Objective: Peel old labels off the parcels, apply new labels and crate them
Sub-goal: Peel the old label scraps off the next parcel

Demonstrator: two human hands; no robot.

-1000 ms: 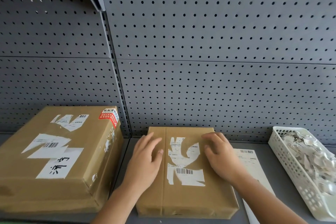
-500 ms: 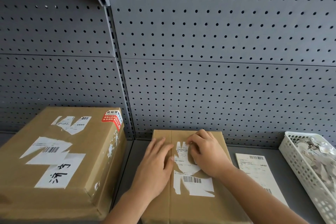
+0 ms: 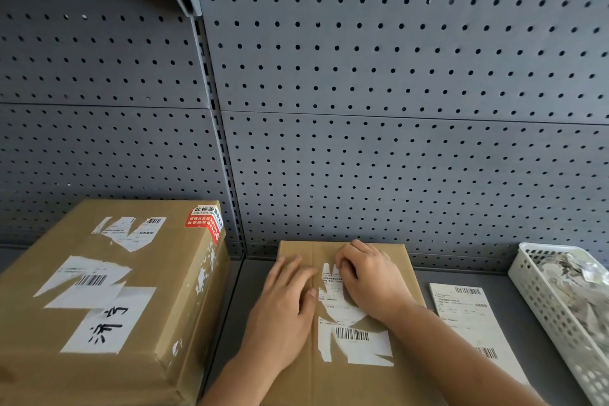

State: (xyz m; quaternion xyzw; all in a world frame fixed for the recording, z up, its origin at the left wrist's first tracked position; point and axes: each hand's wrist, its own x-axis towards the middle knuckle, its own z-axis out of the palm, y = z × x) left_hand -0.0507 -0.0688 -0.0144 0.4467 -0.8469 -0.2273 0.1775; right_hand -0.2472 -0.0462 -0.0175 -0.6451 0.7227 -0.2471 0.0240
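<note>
A flat brown parcel [image 3: 405,372] lies on the grey shelf in front of me, carrying a torn white old label [image 3: 354,343] with a barcode. My left hand [image 3: 283,307] lies flat on the parcel's left half, fingers straight. My right hand [image 3: 372,277] sits at the label's top edge with fingertips curled down onto the torn paper; whether they pinch a strip is hidden. A fresh white label sheet [image 3: 474,323] lies on the shelf just right of the parcel.
A bigger brown box [image 3: 99,300] with torn labels and a red sticker stands at the left. A white perforated basket [image 3: 560,313] full of peeled scraps sits at the far right. Grey pegboard [image 3: 395,109] closes off the back.
My right hand slid left from the parcel's right side to the label's top edge and curled its fingers there. The left hand stayed pressed flat. The view shifted slightly left.
</note>
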